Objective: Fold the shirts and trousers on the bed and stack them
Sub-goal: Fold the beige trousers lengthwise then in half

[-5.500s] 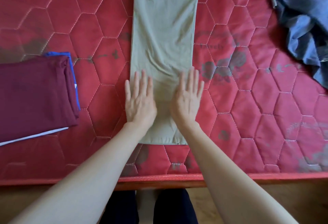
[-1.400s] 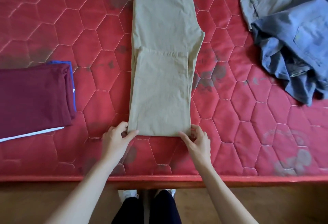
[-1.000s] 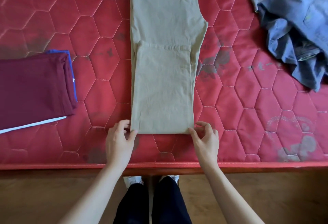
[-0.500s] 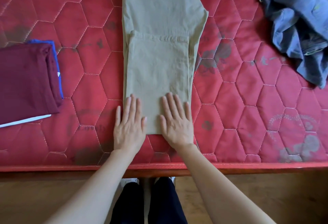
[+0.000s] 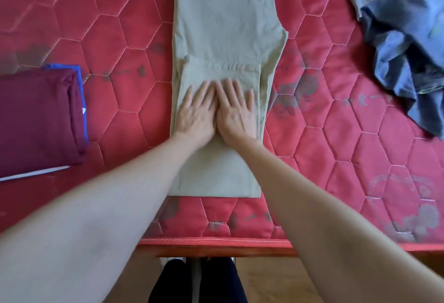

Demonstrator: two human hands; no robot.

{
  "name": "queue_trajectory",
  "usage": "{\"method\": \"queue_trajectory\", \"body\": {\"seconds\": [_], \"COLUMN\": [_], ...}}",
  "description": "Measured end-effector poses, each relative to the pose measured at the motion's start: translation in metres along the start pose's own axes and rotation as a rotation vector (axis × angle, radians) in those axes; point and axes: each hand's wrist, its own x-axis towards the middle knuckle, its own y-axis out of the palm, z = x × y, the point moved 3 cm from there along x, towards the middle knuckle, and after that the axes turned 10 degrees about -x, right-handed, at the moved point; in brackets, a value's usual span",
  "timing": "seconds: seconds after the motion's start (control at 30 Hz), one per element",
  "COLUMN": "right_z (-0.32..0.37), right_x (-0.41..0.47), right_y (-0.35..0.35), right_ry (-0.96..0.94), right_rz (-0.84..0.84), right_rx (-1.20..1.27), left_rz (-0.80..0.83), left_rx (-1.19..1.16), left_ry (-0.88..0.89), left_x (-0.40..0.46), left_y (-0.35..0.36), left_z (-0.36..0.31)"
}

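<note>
Across the red quilted mattress (image 5: 336, 134), you press your left hand (image 5: 195, 110) and right hand (image 5: 236, 109), both flat with fingers straight, side by side on the half-folded khaki cotton trousers (image 5: 223, 26) at frame centre, apparently flattening the fold.

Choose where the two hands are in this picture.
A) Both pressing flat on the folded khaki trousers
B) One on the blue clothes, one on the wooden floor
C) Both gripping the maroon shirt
A: the left hand and right hand lie flat, side by side, on the khaki trousers.
</note>
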Motion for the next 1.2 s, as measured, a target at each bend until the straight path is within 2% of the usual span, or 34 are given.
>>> {"method": "queue_trajectory", "body": {"seconds": [0.07, 0.2, 0.37, 0.53, 0.63, 0.73, 0.87, 1.07, 1.2], "right_z": [-0.018, -0.045, -0.055, -0.030, -0.033, -0.044, -0.047, -0.045, -0.041], "right_x": [0.021, 0.027, -0.011, -0.116, -0.175, -0.200, -0.196, -0.179, -0.174], "right_y": [0.003, -0.001, -0.004, 0.007, 0.023, 0.028, 0.024, 0.010, -0.003], "right_ry": [0.023, -0.050, 0.125, -0.173, -0.229, -0.252, -0.308, -0.455, -0.345], "right_rz": [0.011, -0.008, 0.015, -0.024, 0.024, 0.000, -0.099, -0.256, -0.329], "right_rx": [-0.050, -0.094, -0.075, -0.008, 0.022, -0.007, -0.054, -0.162, -0.020], "left_rz": [-0.014, -0.072, -0.066, 0.016, 0.101, 0.123, 0.051, -0.143, -0.231], "left_rx": [-0.037, -0.047, -0.078, -0.082, -0.066, -0.039, -0.039, 0.017, -0.088], "left_ry": [-0.027, -0.111, -0.239, -0.046, 0.048, 0.128, 0.217, 0.428, 0.440], "left_x": [0.018, 0.019, -0.012, -0.114, -0.179, -0.205, -0.197, -0.177, -0.172], "left_y": [-0.001, -0.004, -0.007, 0.015, 0.031, 0.036, 0.029, 0.010, -0.007], "left_z": [0.021, 0.047, 0.043, 0.011, 0.003, 0.009, 0.017, 0.023, 0.022]}}
